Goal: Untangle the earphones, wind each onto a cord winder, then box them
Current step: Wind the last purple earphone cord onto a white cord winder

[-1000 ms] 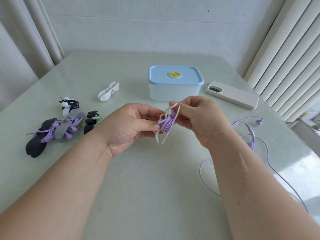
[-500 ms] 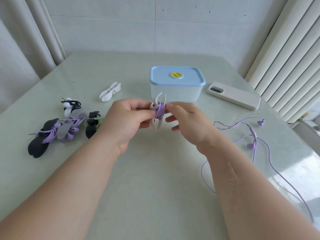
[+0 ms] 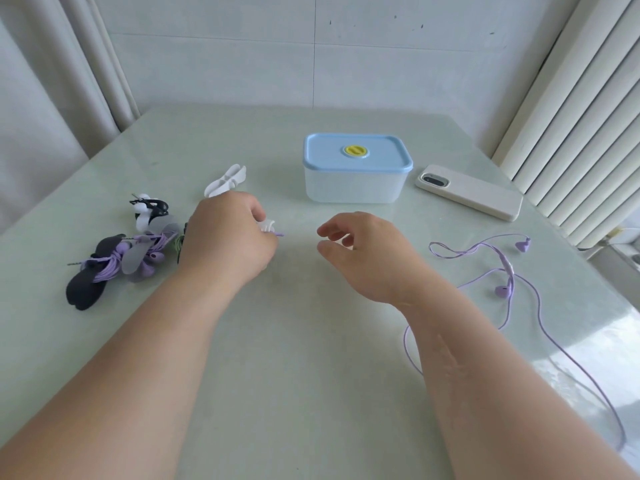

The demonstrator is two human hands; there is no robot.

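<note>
Carried leftward, white winder [image 3: 266, 226] sits clamped in the left hand [image 3: 228, 244]; right hand [image 3: 367, 252] fingers hang apart.

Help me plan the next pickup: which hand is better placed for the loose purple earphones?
Right. The right hand is free and nearer the loose purple earphones on its side; the left hand grips the wound white winder beside the finished pile.

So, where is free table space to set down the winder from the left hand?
Bare table lies between the two forearms, and a smaller patch between the box and the right hand. Crowded: the wound earphones left of the left hand, and the loose purple earphones at right.
</note>
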